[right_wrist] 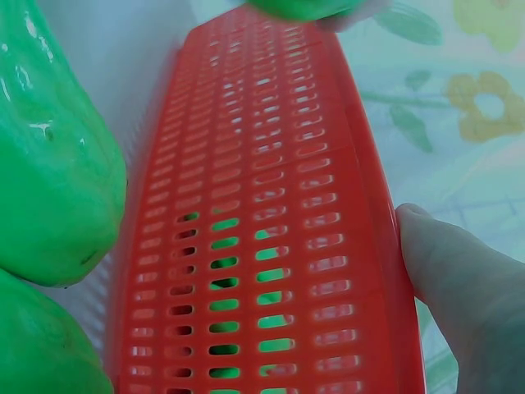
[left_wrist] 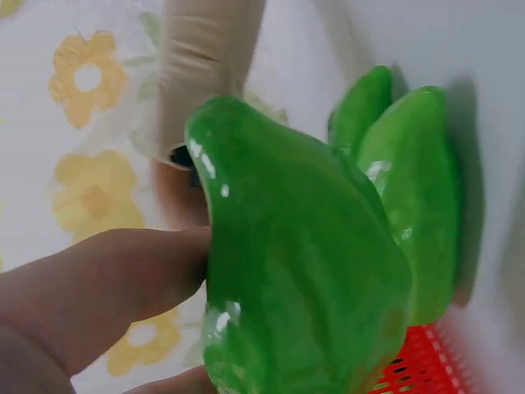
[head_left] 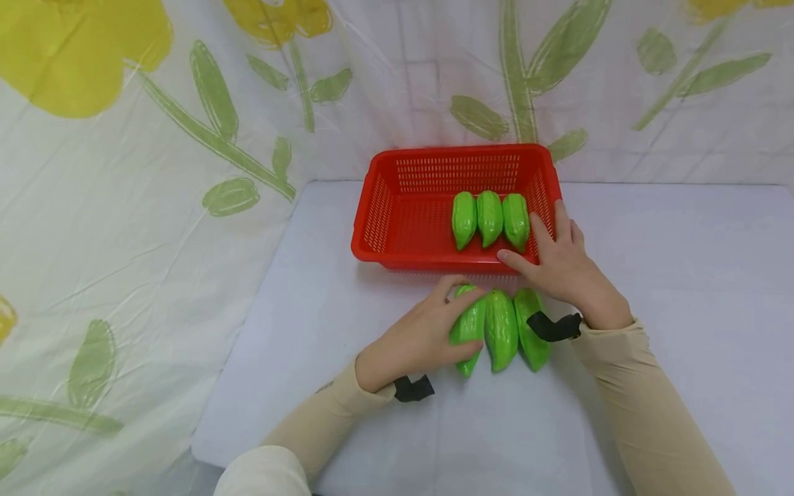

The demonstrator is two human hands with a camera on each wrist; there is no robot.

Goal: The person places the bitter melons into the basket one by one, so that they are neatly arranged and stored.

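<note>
My left hand [head_left: 428, 331] grips the leftmost of three glossy green, ridged fruits with pointed tips on the table. This gripped green fruit [left_wrist: 295, 263] fills the middle of the left wrist view, with the thumb against its side. Beside it lie a middle green fruit [head_left: 501, 331] and a right green fruit [head_left: 530, 334]. With fingers spread, my right hand [head_left: 567, 265] rests on the near right corner of the red basket [head_left: 409, 260]. Its thumb touches the basket's rim in the right wrist view.
Three more green fruits [head_left: 490, 217] stand in a row inside the basket, toward its right side. The basket sits at the back of a white table [head_left: 298, 289]. A flower-printed curtain [head_left: 397, 89] hangs behind and to the left.
</note>
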